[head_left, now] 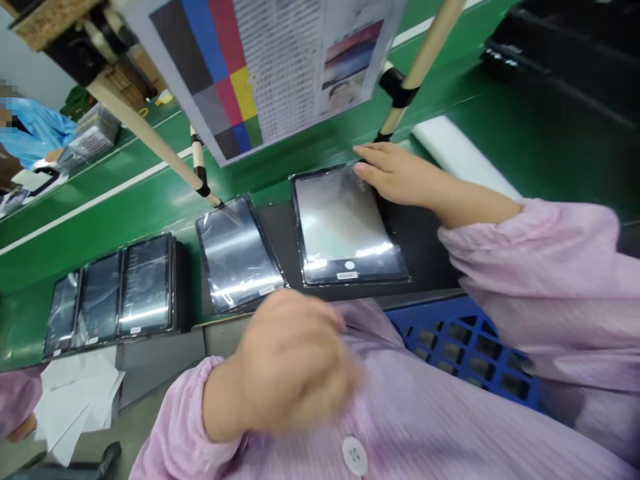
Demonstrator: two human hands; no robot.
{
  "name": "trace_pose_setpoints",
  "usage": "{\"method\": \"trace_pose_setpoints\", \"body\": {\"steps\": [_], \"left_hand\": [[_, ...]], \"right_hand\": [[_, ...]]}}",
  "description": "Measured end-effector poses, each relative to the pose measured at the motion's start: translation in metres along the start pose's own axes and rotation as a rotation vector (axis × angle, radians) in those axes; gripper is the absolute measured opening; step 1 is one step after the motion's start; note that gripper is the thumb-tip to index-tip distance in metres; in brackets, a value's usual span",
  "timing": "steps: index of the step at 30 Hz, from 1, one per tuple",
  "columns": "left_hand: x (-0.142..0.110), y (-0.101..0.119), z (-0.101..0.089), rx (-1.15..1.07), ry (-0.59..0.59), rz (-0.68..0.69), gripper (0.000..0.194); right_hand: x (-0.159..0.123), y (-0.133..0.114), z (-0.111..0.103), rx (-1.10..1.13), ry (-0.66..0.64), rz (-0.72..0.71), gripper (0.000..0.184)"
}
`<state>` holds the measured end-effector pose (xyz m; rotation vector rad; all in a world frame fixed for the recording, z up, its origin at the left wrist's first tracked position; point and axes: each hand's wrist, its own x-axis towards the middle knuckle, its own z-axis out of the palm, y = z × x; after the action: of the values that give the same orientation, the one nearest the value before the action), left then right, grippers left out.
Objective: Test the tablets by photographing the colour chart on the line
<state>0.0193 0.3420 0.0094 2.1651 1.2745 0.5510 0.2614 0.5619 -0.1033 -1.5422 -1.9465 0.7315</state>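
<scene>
A tablet-sized screen panel [345, 227] in clear film lies in front of me, a white label at its near edge. My right hand [395, 173] rests at its far right corner, fingers stretched out and palm down. My left hand [295, 363], blurred by motion, is raised in front of my chest. Its fingers look curled in, and whatever they may hold is hidden. Just beyond that hand is a second screen panel [240, 253], lying tilted on the bench. Both panels lie partly on a dark mat [280, 227].
Several more panels [145, 287] stand in stacks at left. A printed colour chart [295, 67] hangs from a pipe frame [145, 137] over the green bench [30, 267]. A white roll [465, 153], blue crate [450, 340] and white papers [80, 393] are around. Another person's hand [23, 427] is lower left.
</scene>
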Motion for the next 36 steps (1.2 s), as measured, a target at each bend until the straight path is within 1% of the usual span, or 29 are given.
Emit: {"method": "trace_pose_setpoints", "body": {"steps": [1, 2, 4, 5, 6, 8, 11, 13, 14, 15, 16, 17, 18, 19, 20, 21, 22, 23, 24, 26, 27, 28, 30, 32, 34, 36], "left_hand": [[0.009, -0.017, 0.019, 0.113, 0.055, 0.017, 0.032], [0.018, -0.033, 0.039, 0.249, 0.091, -0.055, 0.039], [0.027, -0.055, 0.074, 0.373, 0.085, -0.132, 0.063], [0.029, -0.061, 0.087, 0.393, 0.068, -0.151, 0.075], [0.028, -0.065, 0.097, 0.388, 0.042, -0.146, 0.084], [0.024, -0.063, 0.110, 0.366, -0.021, -0.110, 0.094], [0.018, -0.053, 0.116, 0.354, -0.133, -0.067, 0.097], [0.017, -0.046, 0.113, 0.349, -0.188, -0.060, 0.095], [0.016, -0.046, 0.108, 0.346, -0.203, -0.055, 0.093], [0.015, -0.047, 0.100, 0.344, -0.199, -0.046, 0.089], [0.013, -0.051, 0.088, 0.347, -0.169, -0.041, 0.084], [0.009, -0.058, 0.074, 0.355, -0.107, -0.047, 0.076], [0.004, -0.069, 0.057, 0.370, -0.013, -0.077, 0.068], [-0.003, -0.083, 0.039, 0.390, 0.106, -0.138, 0.061], [-0.011, -0.100, 0.022, 0.406, 0.243, -0.234, 0.056], [-0.019, -0.119, 0.006, 0.412, 0.367, -0.367, 0.056], [-0.026, -0.138, -0.008, 0.389, 0.446, -0.506, 0.059], [-0.032, -0.158, -0.017, 0.294, 0.467, -0.606, 0.064], [-0.037, -0.175, -0.023, 0.150, 0.461, -0.659, 0.067], [-0.038, -0.200, -0.024, -0.082, 0.457, -0.666, 0.070], [-0.036, -0.206, -0.020, -0.150, 0.471, -0.641, 0.071], [-0.033, -0.209, -0.016, -0.184, 0.494, -0.611, 0.071], [-0.025, -0.207, -0.006, -0.201, 0.522, -0.574, 0.070], [-0.017, -0.199, 0.002, -0.237, 0.513, -0.561, 0.066], [-0.010, -0.192, 0.007, -0.284, 0.502, -0.545, 0.064], [-0.007, -0.190, 0.010, -0.347, 0.504, -0.508, 0.063]], "right_hand": [[-0.012, 0.007, 0.000, 0.113, 0.022, 0.047, 0.056], [-0.026, 0.014, 0.002, 0.259, 0.044, 0.103, 0.057], [-0.053, 0.023, 0.009, 0.603, 0.097, 0.216, 0.060], [-0.066, 0.025, 0.014, 0.743, 0.125, 0.246, 0.062], [-0.078, 0.026, 0.018, 0.830, 0.159, 0.259, 0.062], [-0.097, 0.026, 0.024, 0.898, 0.217, 0.279, 0.056], [-0.114, 0.021, 0.021, 1.005, 0.279, 0.341, 0.041], [-0.120, 0.016, 0.016, 1.085, 0.301, 0.373, 0.036], [-0.121, 0.013, 0.013, 1.099, 0.309, 0.382, 0.035], [-0.122, 0.009, 0.010, 1.088, 0.330, 0.385, 0.034], [-0.123, 0.003, 0.007, 1.052, 0.364, 0.382, 0.032], [-0.123, -0.005, 0.004, 0.987, 0.400, 0.373, 0.031], [-0.124, -0.015, 0.002, 0.902, 0.423, 0.361, 0.030], [-0.125, -0.026, 0.000, 0.808, 0.423, 0.345, 0.030], [-0.127, -0.039, -0.002, 0.712, 0.393, 0.321, 0.031], [-0.128, -0.051, -0.001, 0.632, 0.329, 0.288, 0.031], [-0.130, -0.063, 0.002, 0.586, 0.232, 0.253, 0.031], [-0.131, -0.074, 0.008, 0.577, 0.120, 0.219, 0.032], [-0.133, -0.083, 0.017, 0.592, -0.008, 0.183, 0.034], [-0.136, -0.096, 0.043, 0.653, -0.275, 0.148, 0.047], [-0.137, -0.101, 0.058, 0.697, -0.384, 0.163, 0.056], [-0.139, -0.103, 0.074, 0.744, -0.454, 0.196, 0.065], [-0.143, -0.106, 0.099, 0.863, -0.481, 0.277, 0.077], [-0.148, -0.105, 0.112, 0.982, -0.443, 0.322, 0.080], [-0.153, -0.102, 0.112, 1.046, -0.416, 0.315, 0.076], [-0.158, -0.100, 0.103, 1.054, -0.388, 0.297, 0.070]]}}
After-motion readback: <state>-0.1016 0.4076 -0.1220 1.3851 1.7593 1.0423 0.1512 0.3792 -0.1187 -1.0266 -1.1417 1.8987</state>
